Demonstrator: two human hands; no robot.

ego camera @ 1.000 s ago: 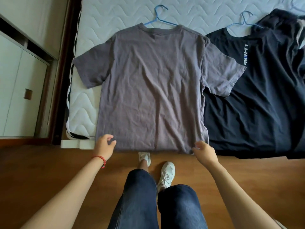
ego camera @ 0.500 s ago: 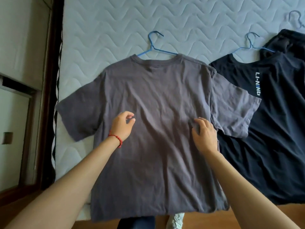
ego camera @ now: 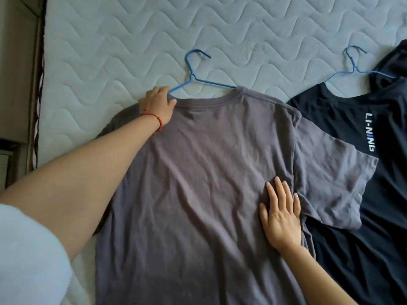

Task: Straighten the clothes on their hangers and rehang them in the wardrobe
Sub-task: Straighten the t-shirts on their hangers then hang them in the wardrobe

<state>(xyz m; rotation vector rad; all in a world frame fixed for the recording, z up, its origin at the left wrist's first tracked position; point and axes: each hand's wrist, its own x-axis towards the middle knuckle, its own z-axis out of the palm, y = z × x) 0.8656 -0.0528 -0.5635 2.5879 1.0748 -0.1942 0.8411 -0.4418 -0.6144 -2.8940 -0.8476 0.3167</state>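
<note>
Grey T-shirt (ego camera: 198, 172), creased, lies flat on the mattress (ego camera: 132, 40), collar toward its far edge; my left hand (ego camera: 157, 104) grips its shoulder on the blue hanger (ego camera: 196, 78), right hand (ego camera: 280, 214) pressing flat.

Grey T-shirt (ego camera: 198, 183) flat on mattress (ego camera: 110, 51), right hand (ego camera: 280, 216) flat atop, left hand (ego camera: 157, 105) seemingly gripping shoulder.

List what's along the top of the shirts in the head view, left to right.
Left hand at the grey T-shirt's shoulder → blue hanger → second blue hanger → dark T-shirt with white lettering.
</note>
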